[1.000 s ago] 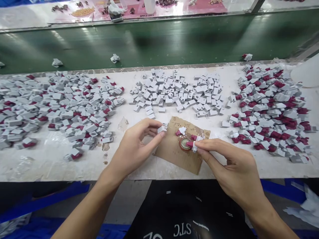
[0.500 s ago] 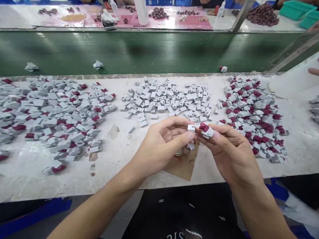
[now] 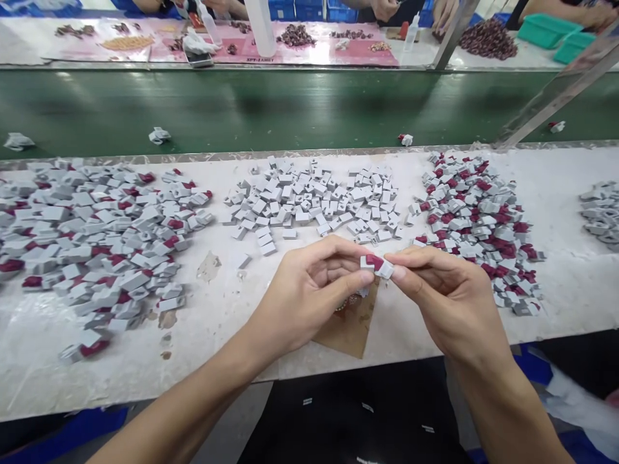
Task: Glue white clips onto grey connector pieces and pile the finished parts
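Note:
My left hand pinches a small light-grey plastic block between thumb and forefinger. Pressed against it is a grey-and-maroon plastic piece, gripped by the fingertips of my right hand. The two parts touch, with the maroon portion at the grey block; how deeply they join I cannot tell. Under my hands lies a brown board, partly hidden by my left hand. Beyond my hands spreads a heap of plain grey blocks. To the right is a pile of grey-and-maroon pieces.
A large pile of grey blocks with maroon parts covers the table's left. Behind the table runs a green conveyor belt carrying several small pieces. A slanted metal post stands at right. People's hands show across the belt.
My hands have come together, so the grey-and-maroon piece now meets the grey block; before, they were apart. The camera view has shifted slightly. The white container at far right has left view.

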Demonstrator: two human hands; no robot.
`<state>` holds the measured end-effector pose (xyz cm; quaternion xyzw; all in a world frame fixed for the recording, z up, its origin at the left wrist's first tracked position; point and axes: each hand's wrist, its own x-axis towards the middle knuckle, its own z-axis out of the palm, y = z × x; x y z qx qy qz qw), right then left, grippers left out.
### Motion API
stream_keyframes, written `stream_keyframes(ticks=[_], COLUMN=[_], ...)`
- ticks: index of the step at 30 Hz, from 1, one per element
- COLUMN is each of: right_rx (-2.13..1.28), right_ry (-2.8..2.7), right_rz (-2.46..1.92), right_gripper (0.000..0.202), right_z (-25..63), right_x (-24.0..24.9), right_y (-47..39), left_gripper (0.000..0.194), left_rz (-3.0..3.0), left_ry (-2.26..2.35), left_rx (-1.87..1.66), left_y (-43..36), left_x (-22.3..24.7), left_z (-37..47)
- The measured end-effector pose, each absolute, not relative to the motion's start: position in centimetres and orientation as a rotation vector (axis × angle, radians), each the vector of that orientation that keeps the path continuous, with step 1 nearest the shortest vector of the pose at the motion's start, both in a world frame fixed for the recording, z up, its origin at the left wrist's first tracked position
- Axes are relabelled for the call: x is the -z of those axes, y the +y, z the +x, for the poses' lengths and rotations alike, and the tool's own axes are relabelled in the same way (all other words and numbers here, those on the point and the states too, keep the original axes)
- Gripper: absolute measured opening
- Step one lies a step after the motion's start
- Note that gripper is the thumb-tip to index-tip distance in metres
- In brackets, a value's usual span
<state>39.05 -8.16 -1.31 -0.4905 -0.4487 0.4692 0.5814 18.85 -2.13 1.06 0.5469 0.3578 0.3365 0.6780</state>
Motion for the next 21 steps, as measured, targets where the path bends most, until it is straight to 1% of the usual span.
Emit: stream_keyframes(ticks=[4, 8, 11, 13, 14, 18, 21], right_rx=[-1.117, -1.057, -0.779, -0.443, -0.38, -0.328, -0.366], right_ry=[-1.103, -1.299, -1.451, -1.433, -1.414, -1.396, -1.408], right_rz=[-1.131, -1.257, -1.516, -1.778, -1.845, -1.967, -1.996], right_gripper=[0.01, 0.009, 0.021, 0.032, 0.034, 0.029, 0.015], right_z=[39.5, 40.3, 42.0, 43.6, 44.3, 46.2, 46.3], right_x=[0.3, -0.3, -0.3, 0.0, 0.2, 1.7, 2.6], right_y=[-7.0, -3.3, 2.7, 7.8, 10.4, 18.8, 21.8], left_gripper=[0.01, 0.007, 0.008, 0.007, 0.007, 0.017, 0.023], left_rz=[1.382, 1.839, 2.114, 2.099, 2.065, 1.928, 1.926], left_ry=[0.81, 0.904, 1.06, 1.248, 1.339, 1.63, 1.748], left_rx=[-0.729, -0.644, -0.676, -0.718, -0.726, -0.641, -0.501], left_y=[-0.9, 3.4, 9.2, 13.7, 15.9, 22.8, 25.5], left_x=[-1.9, -2.6, -2.3, -1.7, -1.4, -0.5, -0.3], left_z=[18.6, 19.0, 19.9, 20.5, 20.8, 21.7, 21.9])
